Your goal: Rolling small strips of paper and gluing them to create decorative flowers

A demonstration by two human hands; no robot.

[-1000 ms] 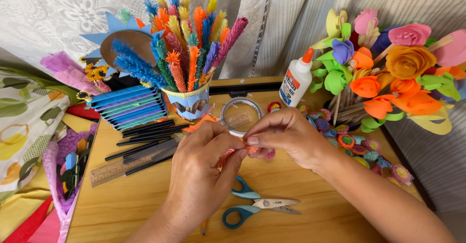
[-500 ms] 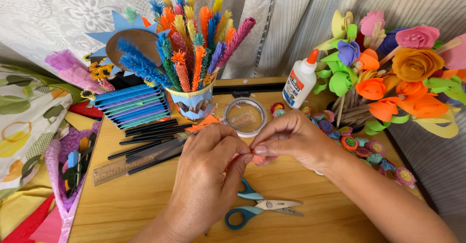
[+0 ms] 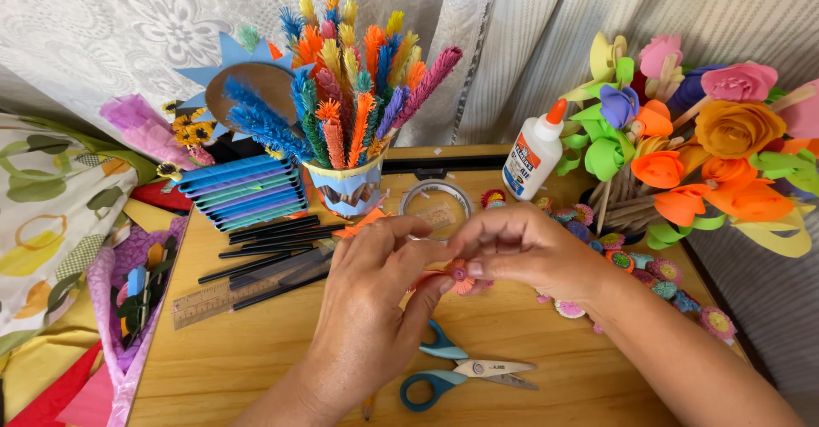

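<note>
A small rolled paper flower (image 3: 461,275), orange-fringed with a purple-pink centre, sits pinched between the fingertips of both hands, its round face turned toward the camera. Its orange fringe spreads just below the grip, clear of the table.

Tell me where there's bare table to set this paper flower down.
Bare wood lies near the front edge, left of the scissors, below the ruler. Crowded: the sticks at left, small flowers right, cup and glue behind.
</note>
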